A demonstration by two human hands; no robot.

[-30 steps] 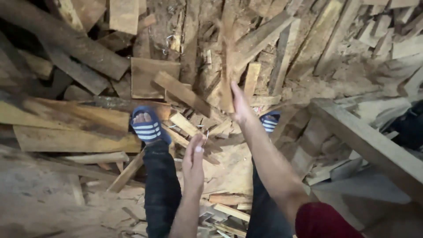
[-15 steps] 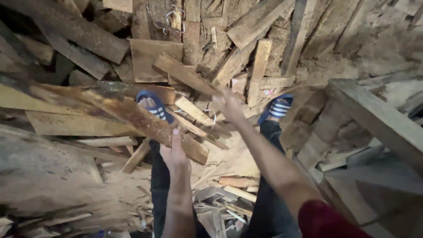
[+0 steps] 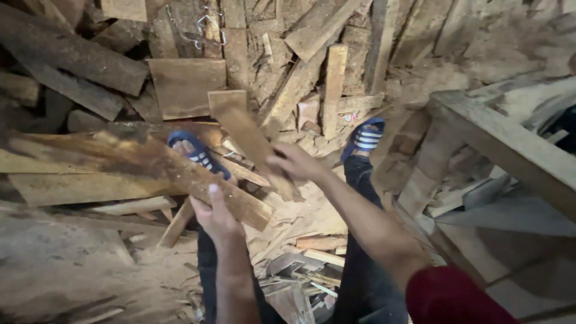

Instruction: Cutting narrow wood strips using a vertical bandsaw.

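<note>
My left hand (image 3: 217, 217) grips the near end of a long rough wooden plank (image 3: 138, 162) that stretches out to the left above the pile. My right hand (image 3: 295, 163) holds a shorter wooden board (image 3: 252, 141), tilted up and away over the space between my feet. Both feet wear blue striped slides, the left slide (image 3: 198, 155) partly hidden behind the plank, the right slide (image 3: 365, 138) in plain sight. Dark trousers and a red sleeve (image 3: 450, 297) show below.
A heap of scrap boards (image 3: 186, 84) and offcuts covers the ground ahead and to the left. A wooden beam frame (image 3: 510, 144) stands at the right. Thin splinters and small scraps (image 3: 306, 264) lie between my legs. Dusty ground lies at lower left.
Both hands went from reaching, with nothing in them, to holding wood. The left hand has lifted the long plank, and the right hand has picked up the shorter board.
</note>
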